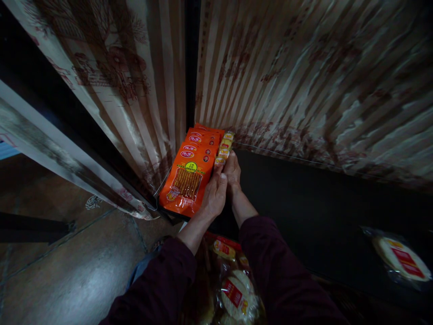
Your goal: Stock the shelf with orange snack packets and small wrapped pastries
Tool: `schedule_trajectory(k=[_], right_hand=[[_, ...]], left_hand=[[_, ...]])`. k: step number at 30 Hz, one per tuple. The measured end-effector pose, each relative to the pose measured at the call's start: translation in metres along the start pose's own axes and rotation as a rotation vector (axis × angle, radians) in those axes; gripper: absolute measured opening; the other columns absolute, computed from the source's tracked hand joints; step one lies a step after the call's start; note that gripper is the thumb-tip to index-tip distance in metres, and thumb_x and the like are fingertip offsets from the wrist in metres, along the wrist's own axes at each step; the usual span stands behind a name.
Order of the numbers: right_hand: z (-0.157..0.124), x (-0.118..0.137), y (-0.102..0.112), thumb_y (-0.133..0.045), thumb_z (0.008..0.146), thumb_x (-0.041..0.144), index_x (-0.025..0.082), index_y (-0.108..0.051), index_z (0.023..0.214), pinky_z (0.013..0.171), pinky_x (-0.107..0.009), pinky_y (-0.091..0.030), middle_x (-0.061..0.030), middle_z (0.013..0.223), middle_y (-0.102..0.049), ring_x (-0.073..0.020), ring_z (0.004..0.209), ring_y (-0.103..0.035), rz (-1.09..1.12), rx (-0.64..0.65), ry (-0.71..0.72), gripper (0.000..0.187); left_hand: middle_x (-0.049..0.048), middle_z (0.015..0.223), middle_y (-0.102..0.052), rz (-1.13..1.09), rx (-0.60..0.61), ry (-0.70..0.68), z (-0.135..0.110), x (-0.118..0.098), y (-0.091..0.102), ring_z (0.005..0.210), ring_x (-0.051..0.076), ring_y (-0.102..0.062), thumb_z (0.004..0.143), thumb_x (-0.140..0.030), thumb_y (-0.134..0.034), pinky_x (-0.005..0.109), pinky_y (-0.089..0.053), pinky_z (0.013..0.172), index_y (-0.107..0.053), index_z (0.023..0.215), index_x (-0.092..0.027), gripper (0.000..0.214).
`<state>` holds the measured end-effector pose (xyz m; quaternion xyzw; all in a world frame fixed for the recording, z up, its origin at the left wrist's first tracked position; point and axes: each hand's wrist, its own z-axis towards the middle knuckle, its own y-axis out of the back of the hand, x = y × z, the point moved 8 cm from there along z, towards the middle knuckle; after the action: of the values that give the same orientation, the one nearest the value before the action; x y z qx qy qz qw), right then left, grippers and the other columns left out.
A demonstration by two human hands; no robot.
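Note:
Both hands meet around the near end of a row of small yellow-wrapped snack packets (224,146) on the black shelf. My left hand (215,194) lies along the row's left and near side, its thumb on top. Against the right side rests my right hand (232,171), fingers close together and partly hidden. The hands press on the packets from both sides. Just left of them, overlapping orange snack bags (187,169) lie in a stack, with brown sticks showing through the window of the front bag.
Pleated patterned curtains (287,76) hang behind and to the left of the black shelf (291,194). A round, flat packaged food with a red label (402,262) lies at the right. Below my arms, a container holds similar round packs (237,295) and a small yellow packet (223,249).

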<state>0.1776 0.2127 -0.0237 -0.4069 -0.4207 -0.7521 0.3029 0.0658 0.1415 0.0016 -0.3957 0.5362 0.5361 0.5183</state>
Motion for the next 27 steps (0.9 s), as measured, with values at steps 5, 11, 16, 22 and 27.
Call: schedule_trajectory(k=[5,11,16,22,27], right_hand=[[-0.002,-0.007,-0.001,-0.016,0.088,0.067,0.020,-0.054,0.124,0.100,-0.043,-0.037,-0.0110,0.125,-0.060,-0.0261,0.117,-0.052,0.086,0.027,-0.152,0.071],[-0.015,-0.007,0.008,-0.022,0.089,0.063,0.015,-0.050,0.131,0.110,-0.043,-0.029,-0.0128,0.138,-0.051,-0.0259,0.130,-0.043,0.109,-0.030,-0.250,0.070],[-0.036,-0.004,0.016,-0.025,0.090,0.059,0.016,-0.051,0.131,0.112,-0.042,-0.027,-0.0116,0.140,-0.049,-0.0234,0.132,-0.041,0.156,-0.049,-0.268,0.065],[-0.069,0.001,0.028,-0.028,0.090,0.057,0.014,-0.053,0.127,0.109,-0.043,-0.032,-0.0132,0.135,-0.053,-0.0231,0.126,-0.048,0.221,-0.105,-0.238,0.063],[-0.096,-0.006,0.030,-0.033,0.088,0.053,0.014,-0.052,0.126,0.105,-0.040,-0.037,-0.0141,0.130,-0.057,-0.0217,0.120,-0.053,0.297,-0.086,-0.257,0.058]], left_hand=[[0.0033,0.148,-0.040,-0.028,-0.001,0.022,0.000,0.003,0.000,0.139,0.017,-0.032,0.096,-0.043,-0.022,0.033,-0.024,0.117,-0.044,0.138,-0.021,0.052],[0.0044,0.148,-0.041,-0.027,0.004,-0.004,-0.002,0.001,-0.002,0.138,0.017,-0.033,0.096,-0.043,-0.023,0.035,-0.025,0.117,-0.045,0.136,-0.020,0.051],[0.0071,0.145,-0.044,0.033,-0.003,0.007,-0.005,-0.001,-0.002,0.137,0.018,-0.036,0.095,-0.041,-0.025,0.034,-0.026,0.116,-0.048,0.134,-0.016,0.051],[0.0075,0.134,-0.056,0.117,-0.009,-0.029,-0.008,-0.002,-0.002,0.127,0.017,-0.049,0.095,-0.036,-0.029,0.033,-0.036,0.110,-0.054,0.126,-0.016,0.045],[0.0070,0.119,-0.066,0.130,0.046,-0.115,-0.017,-0.010,-0.008,0.112,0.016,-0.059,0.093,-0.032,-0.037,0.030,-0.044,0.102,-0.063,0.111,-0.017,0.035]])
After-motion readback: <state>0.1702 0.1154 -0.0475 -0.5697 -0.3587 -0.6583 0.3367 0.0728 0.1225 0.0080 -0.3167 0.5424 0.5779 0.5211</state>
